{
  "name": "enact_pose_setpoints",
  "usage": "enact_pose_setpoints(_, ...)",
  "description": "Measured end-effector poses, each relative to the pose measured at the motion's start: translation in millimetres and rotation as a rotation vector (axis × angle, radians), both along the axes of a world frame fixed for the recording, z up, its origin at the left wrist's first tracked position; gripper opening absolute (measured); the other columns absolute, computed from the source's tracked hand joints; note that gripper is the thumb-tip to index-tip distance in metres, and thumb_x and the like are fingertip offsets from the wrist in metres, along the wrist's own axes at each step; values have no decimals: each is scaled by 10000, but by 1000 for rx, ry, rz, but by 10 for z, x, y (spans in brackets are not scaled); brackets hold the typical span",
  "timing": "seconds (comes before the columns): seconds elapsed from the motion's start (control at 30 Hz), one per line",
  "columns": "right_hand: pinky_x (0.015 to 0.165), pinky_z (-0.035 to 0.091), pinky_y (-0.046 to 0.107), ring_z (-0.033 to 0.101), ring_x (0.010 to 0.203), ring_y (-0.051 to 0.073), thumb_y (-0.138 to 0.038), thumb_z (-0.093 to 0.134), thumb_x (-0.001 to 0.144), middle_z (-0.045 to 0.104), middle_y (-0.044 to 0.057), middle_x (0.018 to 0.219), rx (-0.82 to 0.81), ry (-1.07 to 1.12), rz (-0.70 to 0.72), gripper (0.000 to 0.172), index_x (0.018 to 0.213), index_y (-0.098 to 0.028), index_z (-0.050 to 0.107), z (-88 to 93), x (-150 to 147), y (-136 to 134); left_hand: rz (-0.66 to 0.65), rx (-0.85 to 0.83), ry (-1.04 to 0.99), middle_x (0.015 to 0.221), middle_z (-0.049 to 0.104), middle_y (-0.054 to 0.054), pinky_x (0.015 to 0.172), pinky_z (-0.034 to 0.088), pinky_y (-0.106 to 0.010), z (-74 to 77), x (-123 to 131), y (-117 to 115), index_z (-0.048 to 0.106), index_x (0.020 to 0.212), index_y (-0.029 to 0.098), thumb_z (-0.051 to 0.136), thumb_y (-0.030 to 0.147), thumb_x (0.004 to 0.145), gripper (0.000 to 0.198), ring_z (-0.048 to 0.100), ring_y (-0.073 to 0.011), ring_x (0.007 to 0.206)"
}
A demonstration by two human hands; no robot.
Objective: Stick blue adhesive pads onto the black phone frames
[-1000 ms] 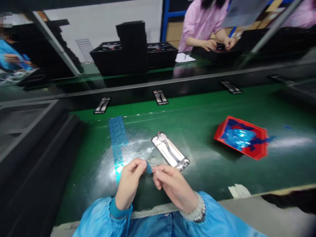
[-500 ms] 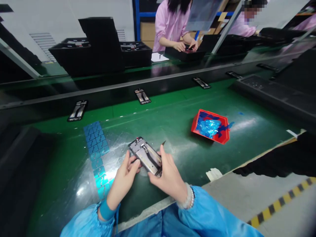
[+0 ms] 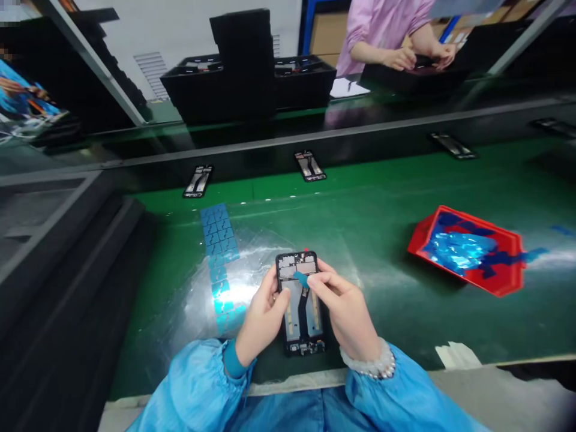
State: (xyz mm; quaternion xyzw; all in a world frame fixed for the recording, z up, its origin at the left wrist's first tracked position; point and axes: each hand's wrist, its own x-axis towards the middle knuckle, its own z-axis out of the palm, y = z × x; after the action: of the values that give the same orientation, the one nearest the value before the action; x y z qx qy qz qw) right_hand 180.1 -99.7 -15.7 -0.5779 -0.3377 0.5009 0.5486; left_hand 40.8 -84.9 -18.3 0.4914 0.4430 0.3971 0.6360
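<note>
Factory workroom; glossy green table. Left hand: grip clasping the left rim of one slim, black-framed phone assembly with silver-grey panels, at the table's near side. Right hand: thumb and forefinger pinching a small blue film piece over the assembly's upper half; contact unclear. Handling, judged: assembly light, stiff, fragile, smooth; best held by its rim, clear of the black ribbon cable. Left of assembly: strip of blue film rectangles. Right: red plastic bin, crumpled blue film inside. Beyond: similar phone units.
</note>
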Motion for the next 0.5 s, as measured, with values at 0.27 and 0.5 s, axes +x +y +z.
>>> enact_pose_setpoints(0.27, 995, 320, 448, 475, 1150, 250, -317, 638, 735, 579, 75, 1197, 138, -347, 28, 138, 633, -231, 674, 29, -93, 29, -45, -16, 59, 1212, 619, -71, 958, 455, -310, -20, -69, 4, 345, 1377, 159, 461, 247, 861, 536, 527, -199, 1178)
enact_pose_setpoints(0.5, 942, 366, 431, 506, 1082, 254, -295, 625, 737, 618, 78, 1084, 141, -417, 12, 156, 603, -221, 651, 52, -112, 40, -65, -12, 77, 1169, 637, -61, 898, 494, -308, -7, -75, -15, 353, 1379, 176, 461, 253, 862, 534, 557, -208, 1133)
